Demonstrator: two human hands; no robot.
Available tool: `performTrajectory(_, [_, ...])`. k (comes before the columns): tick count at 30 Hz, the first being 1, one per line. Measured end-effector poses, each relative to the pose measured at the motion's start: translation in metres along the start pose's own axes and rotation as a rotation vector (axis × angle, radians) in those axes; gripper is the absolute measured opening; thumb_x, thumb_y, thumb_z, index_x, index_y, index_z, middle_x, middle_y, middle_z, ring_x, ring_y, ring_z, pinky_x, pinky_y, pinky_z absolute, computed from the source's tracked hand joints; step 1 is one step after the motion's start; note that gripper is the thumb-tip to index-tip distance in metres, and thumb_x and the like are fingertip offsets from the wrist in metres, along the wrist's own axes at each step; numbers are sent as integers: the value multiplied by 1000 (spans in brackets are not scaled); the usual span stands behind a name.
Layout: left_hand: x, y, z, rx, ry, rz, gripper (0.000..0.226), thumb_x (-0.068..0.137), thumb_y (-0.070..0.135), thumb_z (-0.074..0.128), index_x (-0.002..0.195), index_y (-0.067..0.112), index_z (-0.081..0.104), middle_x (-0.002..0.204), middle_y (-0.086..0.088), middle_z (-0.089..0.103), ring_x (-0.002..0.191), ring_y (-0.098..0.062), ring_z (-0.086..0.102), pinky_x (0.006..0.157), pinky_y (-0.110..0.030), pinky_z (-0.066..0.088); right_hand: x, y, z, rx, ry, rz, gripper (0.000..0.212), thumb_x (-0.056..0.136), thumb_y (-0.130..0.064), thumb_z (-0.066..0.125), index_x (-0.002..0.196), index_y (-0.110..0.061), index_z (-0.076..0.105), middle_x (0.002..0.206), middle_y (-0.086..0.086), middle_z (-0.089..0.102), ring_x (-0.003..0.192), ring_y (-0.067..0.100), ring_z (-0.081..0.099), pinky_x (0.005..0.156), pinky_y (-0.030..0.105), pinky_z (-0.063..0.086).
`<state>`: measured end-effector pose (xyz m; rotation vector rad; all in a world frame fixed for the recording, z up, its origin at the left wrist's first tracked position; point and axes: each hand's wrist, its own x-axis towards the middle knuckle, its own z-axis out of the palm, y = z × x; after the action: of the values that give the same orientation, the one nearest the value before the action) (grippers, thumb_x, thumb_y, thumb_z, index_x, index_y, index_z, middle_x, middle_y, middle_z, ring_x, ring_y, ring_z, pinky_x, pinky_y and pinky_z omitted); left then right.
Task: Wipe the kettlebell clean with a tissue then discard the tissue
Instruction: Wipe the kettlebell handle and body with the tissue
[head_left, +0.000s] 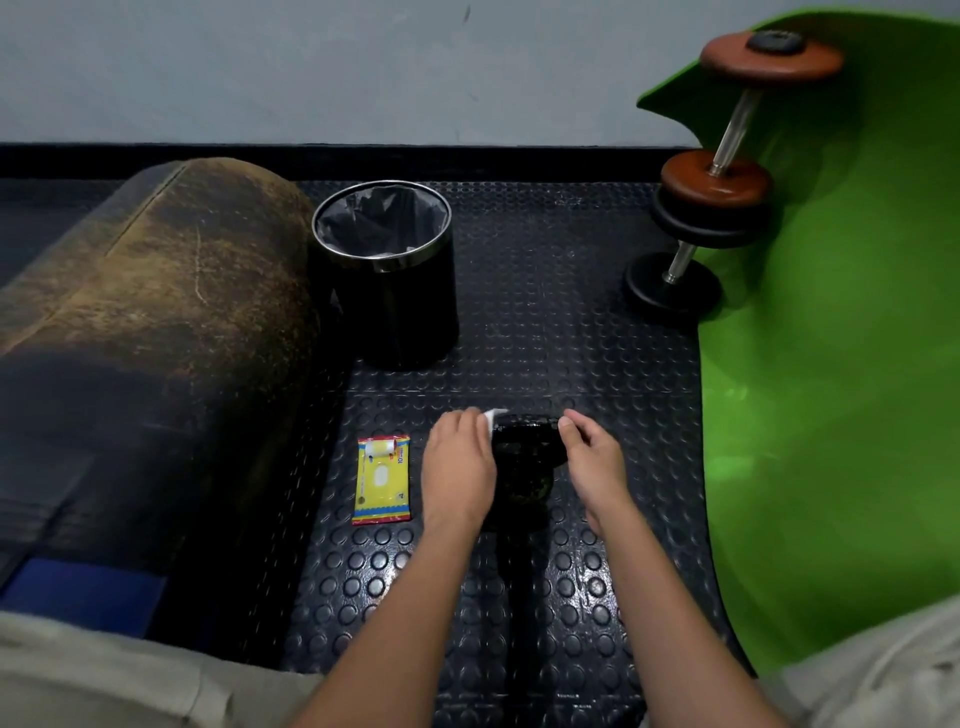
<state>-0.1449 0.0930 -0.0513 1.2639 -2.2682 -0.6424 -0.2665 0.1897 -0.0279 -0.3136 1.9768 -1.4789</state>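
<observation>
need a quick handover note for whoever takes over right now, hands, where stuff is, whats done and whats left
Left hand: holds a white tissue against the upper left side of the kettlebell.
Right hand: fingers curled at the kettlebell's right side, apparently steadying it.
Kettlebell sits on the studded black floor mat between the hands. Yellow tissue pack lies left of the left hand. Lined bin stands behind, beside the brown leather bolster.
Done: tissue out, wiping under way.
Left: finish wiping, then drop the tissue in the bin.

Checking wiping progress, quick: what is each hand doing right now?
Left hand: holds the tissue against the kettlebell.
Right hand: fingers curled on the kettlebell's side, steadying it.
</observation>
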Motion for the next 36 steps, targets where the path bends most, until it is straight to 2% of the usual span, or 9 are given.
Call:
performTrajectory(5, [-9, -19, -3, -144, -42, 51, 40, 105, 37, 29, 134, 21, 52, 133, 9, 51, 126, -9, 43, 105, -27, 38, -2, -1, -1, 14, -9, 5, 37, 102, -30, 52, 137, -22, 56, 135, -3, 59, 109, 7, 53, 88, 21, 40])
performTrajectory(12, [11, -13, -4, -259, -52, -333, 39, 104, 32, 26, 86, 14, 55, 94, -6, 62, 89, -23, 56, 72, -31, 36, 1, -2, -5, 7, -26, 21, 37, 102, -30, 52, 138, -22, 56, 138, -5, 55, 112, 5, 48, 92, 24, 38])
performTrajectory(15, [14, 3, -7, -57, -43, -150, 38, 103, 29, 30, 85, 12, 59, 90, -7, 60, 83, -22, 54, 71, -34, 41, 4, -2, -7, 49, -9, 47, 38, 103, -35, 47, 138, -22, 56, 140, -6, 55, 120, 8, 50, 96, 26, 36])
performTrajectory(20, [12, 27, 3, 216, -72, 129, 37, 102, 28, 29, 99, 17, 64, 99, -4, 65, 100, -25, 58, 101, -38, 40, 4, -6, -13, 57, 173, 11, 41, 105, -41, 34, 126, -24, 64, 136, -5, 58, 117, 10, 50, 93, 29, 35])
performTrajectory(24, [3, 39, 8, 215, -137, 260, 40, 103, 30, 34, 133, 15, 55, 129, -3, 60, 132, -24, 45, 118, -39, 24, 3, -13, -15, -11, 182, -55, 37, 105, -41, 35, 120, -29, 67, 129, -9, 60, 112, 7, 50, 89, 28, 35])
performTrajectory(26, [3, 36, 4, 87, -156, 311, 39, 100, 30, 42, 134, 17, 56, 133, 2, 58, 134, -19, 44, 118, -35, 25, 2, -16, -13, -62, 172, -99, 34, 104, -41, 37, 115, -34, 67, 121, -14, 61, 109, 6, 52, 87, 27, 37])
performTrajectory(30, [7, 27, -14, -303, 43, 119, 24, 96, 29, 53, 110, 19, 70, 115, 10, 65, 108, -6, 58, 95, -22, 45, -3, -18, 4, -165, 170, -269, 31, 103, -39, 41, 110, -30, 70, 109, -18, 65, 111, 7, 58, 86, 24, 43])
performTrajectory(32, [10, 18, -20, -321, 174, -45, 21, 97, 26, 52, 105, 18, 69, 105, 7, 65, 97, -9, 60, 85, -24, 46, -4, -15, 16, -287, 130, -395, 28, 101, -40, 47, 113, -29, 70, 122, -14, 64, 128, 7, 49, 102, 29, 40])
performTrajectory(36, [13, -14, -12, -267, 11, -243, 31, 101, 34, 44, 105, 16, 69, 99, -3, 67, 95, -22, 61, 78, -30, 44, -2, -1, 34, -635, -80, -620, 37, 98, -47, 50, 128, -30, 65, 138, -13, 57, 142, 8, 33, 122, 32, 11])
